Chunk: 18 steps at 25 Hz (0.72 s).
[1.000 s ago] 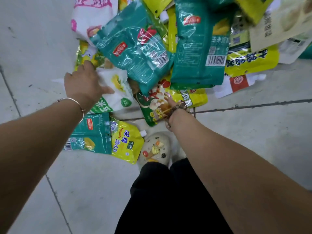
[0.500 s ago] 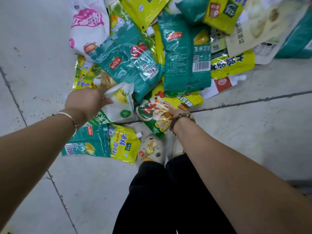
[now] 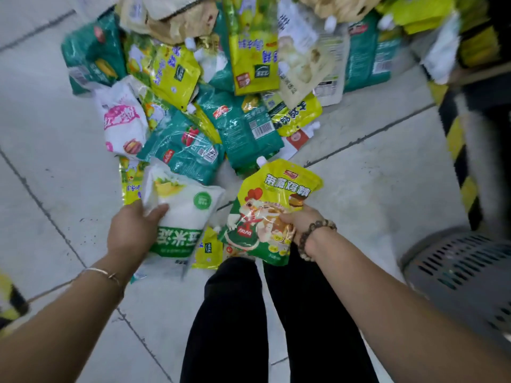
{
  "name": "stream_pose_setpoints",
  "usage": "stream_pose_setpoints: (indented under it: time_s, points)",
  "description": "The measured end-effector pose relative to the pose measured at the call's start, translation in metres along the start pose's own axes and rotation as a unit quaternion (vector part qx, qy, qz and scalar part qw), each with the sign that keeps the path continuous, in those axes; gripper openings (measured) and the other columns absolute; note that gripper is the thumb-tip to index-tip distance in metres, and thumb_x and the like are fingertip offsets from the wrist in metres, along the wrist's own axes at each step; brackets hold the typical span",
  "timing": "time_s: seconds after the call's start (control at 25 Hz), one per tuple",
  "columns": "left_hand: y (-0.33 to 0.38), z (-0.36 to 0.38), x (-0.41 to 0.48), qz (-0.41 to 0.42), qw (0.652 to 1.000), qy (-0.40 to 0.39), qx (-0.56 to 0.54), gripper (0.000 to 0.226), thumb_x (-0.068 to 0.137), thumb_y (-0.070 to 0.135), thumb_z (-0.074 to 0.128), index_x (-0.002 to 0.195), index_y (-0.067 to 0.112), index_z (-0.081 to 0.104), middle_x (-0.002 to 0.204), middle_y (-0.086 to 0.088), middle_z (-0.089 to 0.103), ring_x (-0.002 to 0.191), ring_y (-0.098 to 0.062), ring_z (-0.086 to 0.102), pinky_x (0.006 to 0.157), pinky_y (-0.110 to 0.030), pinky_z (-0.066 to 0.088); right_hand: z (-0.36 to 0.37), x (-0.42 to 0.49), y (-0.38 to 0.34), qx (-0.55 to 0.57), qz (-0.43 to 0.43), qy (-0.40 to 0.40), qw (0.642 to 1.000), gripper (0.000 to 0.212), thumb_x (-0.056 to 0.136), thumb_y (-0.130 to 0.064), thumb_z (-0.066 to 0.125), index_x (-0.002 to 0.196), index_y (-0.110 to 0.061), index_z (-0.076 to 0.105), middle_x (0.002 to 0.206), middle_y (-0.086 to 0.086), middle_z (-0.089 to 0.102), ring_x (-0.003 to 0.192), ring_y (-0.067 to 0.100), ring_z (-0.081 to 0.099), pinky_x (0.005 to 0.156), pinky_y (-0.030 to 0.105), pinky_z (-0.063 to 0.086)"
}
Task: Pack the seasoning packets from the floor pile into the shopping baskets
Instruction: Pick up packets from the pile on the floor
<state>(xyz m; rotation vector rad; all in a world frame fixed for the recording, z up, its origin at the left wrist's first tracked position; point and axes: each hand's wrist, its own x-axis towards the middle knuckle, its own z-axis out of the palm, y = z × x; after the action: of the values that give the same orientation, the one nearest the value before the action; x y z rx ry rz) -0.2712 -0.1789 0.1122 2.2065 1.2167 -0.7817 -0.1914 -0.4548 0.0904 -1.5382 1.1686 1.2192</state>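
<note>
Head view: the left hand [image 3: 132, 230] curls round the upper edge of a white-and-green packet [image 3: 184, 217], held near the floor pile [image 3: 243, 128]. The right hand [image 3: 301, 222] pinches the side of a yellow chicken-print pouch [image 3: 265, 205]. These 2 packets are side by side. A grey slotted basket [image 3: 464, 272] stands far right.

Tiled floor [image 3: 55, 189] bears a pile of seasoning packets [image 3: 243, 128] and 1 grey basket [image 3: 464, 272].

White-green packet [image 3: 182, 214], yellow chicken-print pouch [image 3: 269, 208]
</note>
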Motion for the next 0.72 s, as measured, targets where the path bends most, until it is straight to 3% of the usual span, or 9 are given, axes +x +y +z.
stream_pose_setpoints:
  time_s: [0.28,0.4,0.52,0.6,0.72]
  points:
    - [0.093,-0.028,-0.077,0.07,0.991,0.007,-0.113,0.04,0.09,0.035,0.06,0.108,0.0,0.063,0.108,-0.02,0.066,0.102,-0.035,0.06,0.081,-0.032,0.041,-0.078,-0.09,0.019,0.044,-0.072,0.025,0.996,0.036,0.08,0.012,0.06,0.107,-0.011,0.062,0.09,0.009,0.067,0.084,0.028,0.064,0.089,0.043,0.051]
    - [0.116,-0.031,-0.117,0.073,0.986,0.0,-0.152,0.04,0.09,0.034,0.061,0.109,-0.002,0.063,0.108,-0.017,0.065,0.1,-0.031,0.061,0.08,-0.028,0.041,-0.11,-0.129,0.034,0.051,-0.091,0.009,0.995,0.043,0.082,0.009,0.06,0.12,-0.01,0.057,0.084,0.006,0.066,0.08,0.024,0.062,0.091,0.041,0.051]
    - [0.137,-0.02,-0.163,0.091,0.977,-0.025,-0.189,0.039,0.089,0.031,0.063,0.105,-0.004,0.063,0.102,-0.018,0.067,0.096,-0.031,0.064,0.086,-0.04,0.051,-0.149,-0.16,0.06,0.086,-0.11,0.007,0.99,0.036,0.085,0.007,0.059,0.116,-0.011,0.057,0.083,0.003,0.066,0.066,0.011,0.065,0.067,0.025,0.054]
    - [0.148,-0.01,-0.193,0.093,0.977,-0.036,-0.189,0.033,0.089,0.03,0.062,0.099,-0.001,0.062,0.099,-0.014,0.066,0.093,-0.03,0.063,0.084,-0.04,0.051,-0.176,-0.175,0.078,0.111,-0.133,0.023,0.985,0.032,0.085,0.006,0.058,0.111,-0.012,0.058,0.08,0.0,0.065,0.054,0.003,0.064,0.052,0.016,0.05]
    - [0.17,0.015,-0.243,0.089,0.974,-0.067,-0.198,0.02,0.09,0.028,0.061,0.094,0.01,0.058,0.094,-0.008,0.064,0.09,-0.027,0.062,0.084,-0.039,0.051,-0.223,-0.191,0.114,0.156,-0.165,0.054,0.972,0.028,0.085,0.007,0.058,0.103,-0.016,0.059,0.083,-0.004,0.065,0.058,0.001,0.063,0.052,0.012,0.051]
